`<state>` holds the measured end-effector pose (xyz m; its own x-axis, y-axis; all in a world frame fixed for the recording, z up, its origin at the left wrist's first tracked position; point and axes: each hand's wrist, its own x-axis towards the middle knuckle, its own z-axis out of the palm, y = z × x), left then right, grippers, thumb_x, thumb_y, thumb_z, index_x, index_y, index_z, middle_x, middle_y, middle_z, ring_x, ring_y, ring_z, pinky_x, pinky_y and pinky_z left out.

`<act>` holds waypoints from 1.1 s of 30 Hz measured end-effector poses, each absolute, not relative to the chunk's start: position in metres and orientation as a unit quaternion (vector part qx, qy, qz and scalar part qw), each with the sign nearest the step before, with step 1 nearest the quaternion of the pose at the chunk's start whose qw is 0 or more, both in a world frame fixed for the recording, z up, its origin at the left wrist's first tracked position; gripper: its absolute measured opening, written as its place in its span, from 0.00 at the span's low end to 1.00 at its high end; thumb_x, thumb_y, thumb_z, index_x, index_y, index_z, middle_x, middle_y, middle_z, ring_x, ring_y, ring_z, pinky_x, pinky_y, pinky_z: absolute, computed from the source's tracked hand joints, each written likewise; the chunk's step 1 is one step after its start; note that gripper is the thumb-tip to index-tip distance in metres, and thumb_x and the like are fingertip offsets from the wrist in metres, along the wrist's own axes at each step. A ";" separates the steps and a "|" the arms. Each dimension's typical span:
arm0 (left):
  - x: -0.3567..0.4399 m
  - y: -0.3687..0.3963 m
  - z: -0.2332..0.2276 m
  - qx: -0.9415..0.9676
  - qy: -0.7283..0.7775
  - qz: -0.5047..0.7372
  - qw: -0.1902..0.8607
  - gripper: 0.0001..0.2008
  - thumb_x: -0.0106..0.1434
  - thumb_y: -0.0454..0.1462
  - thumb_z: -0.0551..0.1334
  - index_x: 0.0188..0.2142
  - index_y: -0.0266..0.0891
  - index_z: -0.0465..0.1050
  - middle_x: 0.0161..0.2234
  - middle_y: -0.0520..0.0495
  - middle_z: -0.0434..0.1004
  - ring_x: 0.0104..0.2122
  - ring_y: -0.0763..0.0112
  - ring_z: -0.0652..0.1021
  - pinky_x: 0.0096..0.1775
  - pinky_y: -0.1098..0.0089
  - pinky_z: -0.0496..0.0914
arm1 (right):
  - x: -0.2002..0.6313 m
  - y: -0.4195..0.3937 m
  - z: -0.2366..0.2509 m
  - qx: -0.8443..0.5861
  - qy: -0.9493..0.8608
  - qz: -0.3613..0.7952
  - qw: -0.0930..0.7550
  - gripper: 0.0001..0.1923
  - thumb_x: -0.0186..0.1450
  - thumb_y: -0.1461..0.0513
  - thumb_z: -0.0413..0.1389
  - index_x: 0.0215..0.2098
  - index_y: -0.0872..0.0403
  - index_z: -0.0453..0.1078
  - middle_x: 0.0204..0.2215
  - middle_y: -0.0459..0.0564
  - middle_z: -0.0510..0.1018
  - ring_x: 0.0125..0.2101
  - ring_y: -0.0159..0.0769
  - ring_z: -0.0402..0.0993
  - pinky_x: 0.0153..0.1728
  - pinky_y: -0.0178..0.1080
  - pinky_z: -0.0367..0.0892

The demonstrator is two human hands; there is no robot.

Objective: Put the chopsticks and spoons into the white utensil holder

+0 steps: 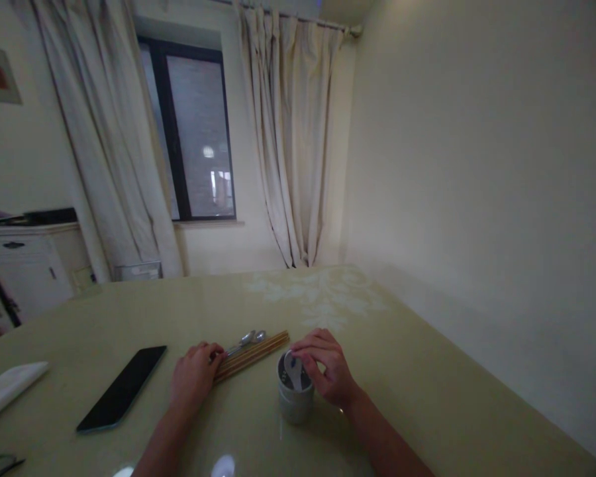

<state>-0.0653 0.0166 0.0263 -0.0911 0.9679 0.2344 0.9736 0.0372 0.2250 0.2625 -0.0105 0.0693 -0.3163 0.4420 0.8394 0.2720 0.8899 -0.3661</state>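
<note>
A bundle of wooden chopsticks lies slantwise on the table, with two metal spoons along its far side. My left hand is curled over the near ends of the chopsticks and the spoon handles, partly hiding them. To the right stands a grey-white cylindrical holder, upright. A white spoon is inside it, bowl end up and leaning at the rim. With thumb and fingertips, my right hand pinches the top of that spoon. The holder's inside is mostly hidden.
On the pale green table a black phone-like slab lies left of my left arm. A white flat item and a dark thin object are at the left edge. A plain wall borders the table's right side.
</note>
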 end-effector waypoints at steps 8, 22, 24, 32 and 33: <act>-0.049 0.016 0.034 -0.697 -0.704 -0.128 0.032 0.14 0.74 0.39 0.56 0.44 0.45 0.83 0.44 0.45 0.85 0.49 0.57 0.81 0.50 0.62 0.69 | 0.257 -0.015 0.071 -0.219 -0.799 0.074 0.554 0.08 0.71 0.65 0.60 0.39 0.50 0.82 0.36 0.50 0.88 0.36 0.39 0.81 0.42 0.44 0.71; -0.029 0.015 0.019 -0.762 -0.609 -0.220 0.024 0.14 0.74 0.45 0.59 0.47 0.46 0.82 0.47 0.45 0.83 0.49 0.58 0.79 0.51 0.61 0.68 | 0.260 -0.019 0.081 -0.241 -0.740 0.064 0.625 0.09 0.70 0.66 0.62 0.40 0.49 0.84 0.36 0.51 0.87 0.37 0.41 0.81 0.41 0.42 0.76; -0.024 0.014 0.016 -0.775 -0.592 -0.222 0.016 0.12 0.73 0.45 0.61 0.47 0.48 0.82 0.47 0.45 0.83 0.50 0.57 0.78 0.52 0.60 0.67 | 0.261 -0.019 0.082 -0.258 -0.720 0.075 0.640 0.09 0.70 0.65 0.62 0.42 0.48 0.85 0.38 0.52 0.86 0.39 0.41 0.82 0.42 0.43 0.77; -0.019 0.009 0.015 -0.772 -0.594 -0.223 0.029 0.08 0.71 0.42 0.63 0.44 0.48 0.82 0.45 0.47 0.83 0.49 0.57 0.79 0.51 0.59 0.66 | 0.260 0.001 0.071 -0.309 -0.575 0.223 0.724 0.03 0.65 0.58 0.68 0.36 0.47 0.86 0.39 0.52 0.85 0.39 0.41 0.83 0.39 0.41 0.80; -0.019 0.009 0.015 -0.772 -0.595 -0.223 0.029 0.08 0.71 0.42 0.63 0.43 0.47 0.82 0.45 0.47 0.83 0.49 0.57 0.79 0.51 0.59 0.66 | 0.261 0.004 0.070 -0.315 -0.552 0.244 0.733 0.04 0.63 0.57 0.69 0.35 0.48 0.86 0.38 0.52 0.85 0.40 0.42 0.83 0.38 0.41 0.80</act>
<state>-0.0191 0.0090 0.0151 0.1927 0.9055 0.3781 0.9314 -0.2900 0.2198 0.2609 0.0042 0.0698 0.2728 0.7045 0.6552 -0.0105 0.6831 -0.7302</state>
